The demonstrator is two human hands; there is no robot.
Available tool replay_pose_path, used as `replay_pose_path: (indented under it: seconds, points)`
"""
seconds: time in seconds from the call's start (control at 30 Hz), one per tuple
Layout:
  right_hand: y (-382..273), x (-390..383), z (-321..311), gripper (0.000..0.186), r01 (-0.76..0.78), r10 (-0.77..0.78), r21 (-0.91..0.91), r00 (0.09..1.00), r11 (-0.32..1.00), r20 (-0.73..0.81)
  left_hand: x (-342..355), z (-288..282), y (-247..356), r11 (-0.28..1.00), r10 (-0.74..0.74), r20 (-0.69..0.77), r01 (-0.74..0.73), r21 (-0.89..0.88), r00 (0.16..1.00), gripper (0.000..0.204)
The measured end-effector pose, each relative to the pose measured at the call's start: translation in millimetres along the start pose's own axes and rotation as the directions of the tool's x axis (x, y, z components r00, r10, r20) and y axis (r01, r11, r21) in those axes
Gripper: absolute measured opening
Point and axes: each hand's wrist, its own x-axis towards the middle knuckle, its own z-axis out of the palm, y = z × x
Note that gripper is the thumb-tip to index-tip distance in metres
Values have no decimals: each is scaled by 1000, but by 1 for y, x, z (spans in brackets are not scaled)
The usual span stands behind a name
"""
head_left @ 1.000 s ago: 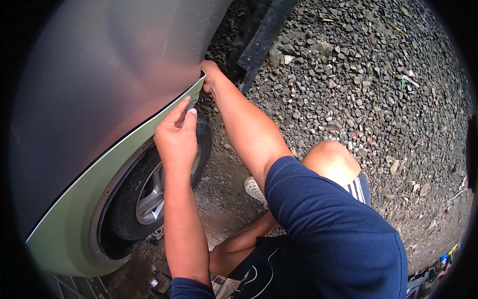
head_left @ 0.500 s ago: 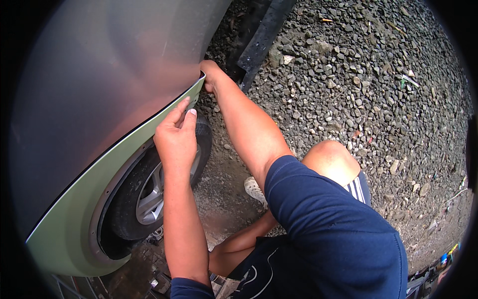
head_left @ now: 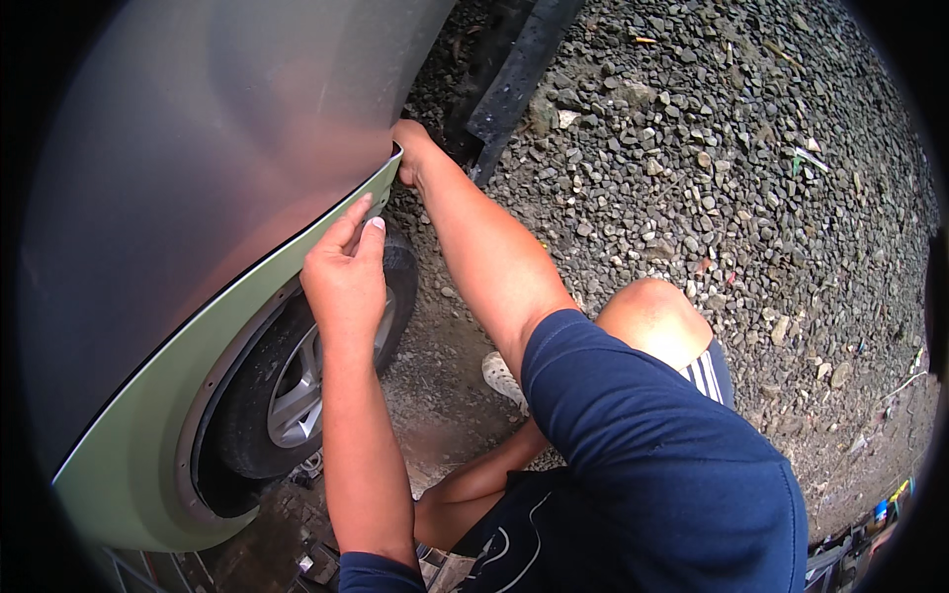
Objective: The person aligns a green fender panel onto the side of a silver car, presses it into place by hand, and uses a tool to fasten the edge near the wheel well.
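Note:
A grey car panel (head_left: 208, 148) curves down from the upper left, probably the hood, and meets a light green fender (head_left: 129, 474) along a dark seam. My left hand (head_left: 344, 282) rests against the fender's upper part, index finger stretched along it and thumb raised a little apart; its other fingers are mostly hidden. At the far tip of the fender, my right hand (head_left: 410, 148) reaches round the panel's end. The right fingers are hidden behind the edge, so their grip does not show. Below the fender's arch is a wheel with a black tire (head_left: 247, 420) and silver rim (head_left: 297, 410).
Long dark trim or bumper-like piece (head_left: 519, 79) lies beyond my right hand. Grey gravel (head_left: 692, 178) spreads to the right. My knee (head_left: 652, 321) and a white perforated shoe (head_left: 502, 378) are close to the wheel. Small coloured items (head_left: 883, 509) lie at the lower right.
The whole view has shifted very slightly. Both hands keep their places at the fender, with no visible change of grip.

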Motion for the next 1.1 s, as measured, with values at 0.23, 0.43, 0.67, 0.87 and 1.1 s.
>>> replay_pose_path:
  seconds: [0.23,0.43,0.67,0.87,1.1]
  points:
    - [-3,7,0,27,4,-4,-16,1000,1000,-6,2,0,0,1000,18,-3,-18,-2,1000,31]
    - [0,15,-4,32,32,-33,-38,999,999,-6,2,0,1,1000,4,2,-4,-11,1000,31]
    - [3,18,-5,32,40,-40,-19,999,999,24,2,-1,0,1000,3,-3,-3,-25,1000,31]
    - [-5,-10,7,30,7,-6,44,1000,999,-6,5,-3,-15,997,70,-20,-70,26,997,32]
    - [-14,-15,9,29,-12,12,15,1000,1000,-13,5,-2,-9,998,48,-24,-48,31,999,31]
